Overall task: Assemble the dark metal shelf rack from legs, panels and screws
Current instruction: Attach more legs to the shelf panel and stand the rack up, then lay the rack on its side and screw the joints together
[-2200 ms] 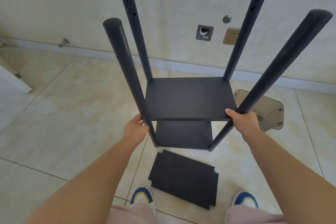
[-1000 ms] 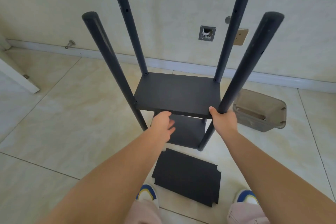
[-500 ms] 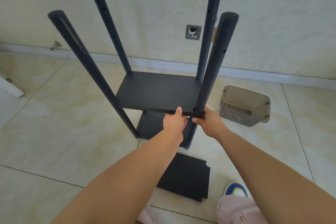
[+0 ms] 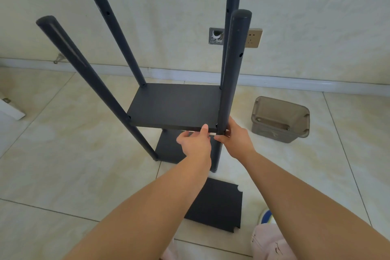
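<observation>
A loose panel (image 4: 219, 207) lies flat on the floor tiles (image 4: 63, 164) by the person's shoe (image 4: 266, 216). Above it, the left hand (image 4: 195, 142) pinches the front edge of the upper shelf (image 4: 175, 106), thumb on top. The right hand (image 4: 235, 136) curls its fingers round the near right leg (image 4: 233, 69) at the shelf corner. The rack stands upright; a lower shelf (image 4: 171, 150) sits beneath. Farther right sits a brown bin (image 4: 280, 119), then the wall (image 4: 168, 6).

Both my forearms bare to the frame edge, no sleeves, no watch, no rings seen. My left hand (image 4: 195, 143) and right hand (image 4: 234, 139) ungloved. Pale pink trousers (image 4: 272, 243) at the knee. One shoe (image 4: 266, 216): white, blue and yellow trim.
</observation>
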